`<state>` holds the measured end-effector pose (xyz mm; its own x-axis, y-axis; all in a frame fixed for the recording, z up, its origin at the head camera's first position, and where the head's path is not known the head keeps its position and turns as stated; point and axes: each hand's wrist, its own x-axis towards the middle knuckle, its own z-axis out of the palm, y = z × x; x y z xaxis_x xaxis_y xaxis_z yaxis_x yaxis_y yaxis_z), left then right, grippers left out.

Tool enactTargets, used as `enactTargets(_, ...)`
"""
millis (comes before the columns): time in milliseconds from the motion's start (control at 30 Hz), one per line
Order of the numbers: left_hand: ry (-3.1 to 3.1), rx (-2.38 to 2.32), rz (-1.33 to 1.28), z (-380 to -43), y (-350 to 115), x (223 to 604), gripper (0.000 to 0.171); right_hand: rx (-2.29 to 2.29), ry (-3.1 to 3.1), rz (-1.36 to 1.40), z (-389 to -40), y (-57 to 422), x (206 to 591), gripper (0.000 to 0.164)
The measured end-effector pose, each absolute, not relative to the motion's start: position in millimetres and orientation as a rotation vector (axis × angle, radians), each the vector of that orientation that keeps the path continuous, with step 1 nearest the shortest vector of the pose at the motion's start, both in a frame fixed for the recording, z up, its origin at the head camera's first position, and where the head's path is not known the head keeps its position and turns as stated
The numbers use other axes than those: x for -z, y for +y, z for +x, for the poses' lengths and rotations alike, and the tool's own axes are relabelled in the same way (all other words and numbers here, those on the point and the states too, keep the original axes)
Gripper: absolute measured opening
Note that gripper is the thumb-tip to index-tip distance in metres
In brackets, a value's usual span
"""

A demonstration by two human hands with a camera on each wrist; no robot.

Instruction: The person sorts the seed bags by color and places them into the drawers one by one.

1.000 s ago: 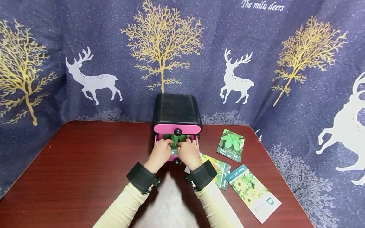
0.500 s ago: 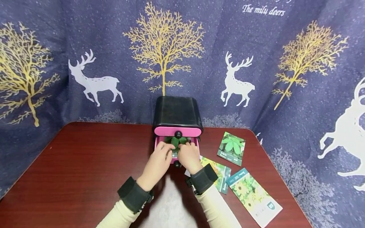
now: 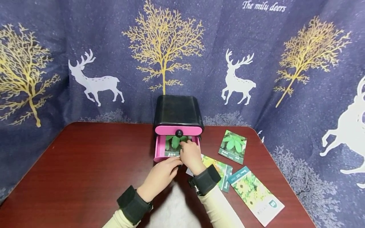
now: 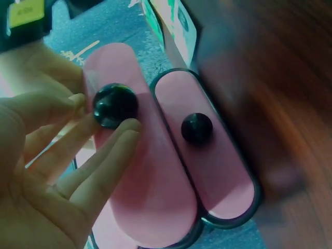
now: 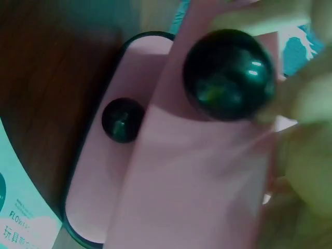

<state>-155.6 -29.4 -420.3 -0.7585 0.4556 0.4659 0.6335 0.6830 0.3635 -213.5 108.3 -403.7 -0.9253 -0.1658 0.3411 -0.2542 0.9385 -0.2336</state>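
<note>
A black cabinet (image 3: 178, 110) with pink drawers stands at the table's back. The drawer (image 3: 160, 148) below its top one is pulled out, and a seed packet (image 3: 172, 146) with a green leaf picture lies inside. My left hand (image 3: 160, 175) is at the front of this drawer; in the left wrist view its extended fingers reach around its round black knob (image 4: 115, 105), one fingertip at the knob's edge. My right hand (image 3: 191, 156) reaches over the drawer's right side, its index fingertip on the packet. The right wrist view shows its blurred fingers (image 5: 306, 104) beside the knob.
To the right lie a leaf-pictured packet (image 3: 233, 146), a yellow-flower packet (image 3: 255, 196) and another flower packet (image 3: 219, 171) partly behind my right hand. Another pink drawer front (image 4: 207, 150) sits pushed in beneath the pulled-out one. A patterned cloth (image 3: 137, 79) hangs behind the table.
My left hand has come out of the drawer and moved down to the knob at its front, uncovering the packet's left part. My right hand stays at the drawer's right side.
</note>
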Motion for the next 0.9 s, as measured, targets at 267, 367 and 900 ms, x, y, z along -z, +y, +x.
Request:
enactTargets(267,-2.498,0.666,-0.937,-156.9,-27.3,433.2,0.024,-0.837,-2.587,0.161,-194.6,155.1,384.2,0.027)
enactTargets(367,-2.464,0.621,-0.937,-157.5,-25.7,430.5,0.025,-0.904,-2.633,0.002,-200.0,185.7,378.3,0.028)
enactTargets(900,-2.395,0.54,-0.842,-166.8,-22.9,431.1,0.021,-0.596,-3.029,-0.735,-235.9,300.6,426.2,0.065)
